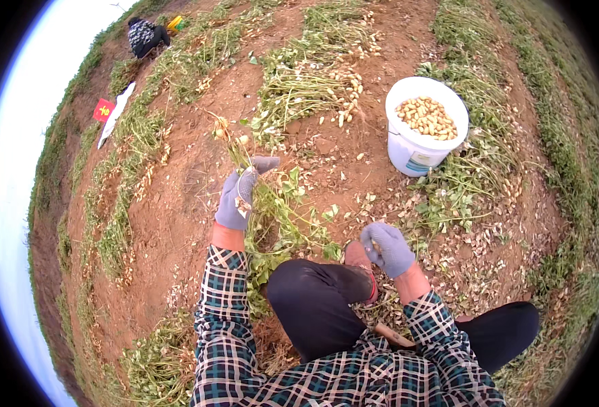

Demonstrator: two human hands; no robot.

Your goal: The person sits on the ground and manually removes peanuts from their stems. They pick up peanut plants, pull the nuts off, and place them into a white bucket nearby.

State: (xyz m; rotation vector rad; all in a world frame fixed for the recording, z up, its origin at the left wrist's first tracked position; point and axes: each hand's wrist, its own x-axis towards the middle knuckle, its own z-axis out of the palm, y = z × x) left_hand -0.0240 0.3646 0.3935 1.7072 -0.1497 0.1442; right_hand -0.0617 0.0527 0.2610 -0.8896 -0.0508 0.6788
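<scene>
My left hand (pixel 238 191), in a grey glove, is closed around the stems of an uprooted peanut plant (pixel 274 213). A few pods show on the roots above the fist, and the leafy part trails down to the right towards my knee. My gloved right hand (pixel 388 248) is raised over my shoe with its fingers curled; something small and tan shows between thumb and fingers, probably peanut pods. Up and to the right of it stands a white plastic bucket (pixel 416 152), well filled with peanuts (pixel 428 117).
Rows of pulled peanut plants (pixel 299 94) with exposed pods lie on reddish soil. More plants (pixel 162 351) are heaped at lower left. A wooden handle (pixel 394 336) lies by my lap. Far upper left, another person (pixel 146 38) crouches near a yellow bucket (pixel 175 23); a white sack (pixel 116 116) lies closer.
</scene>
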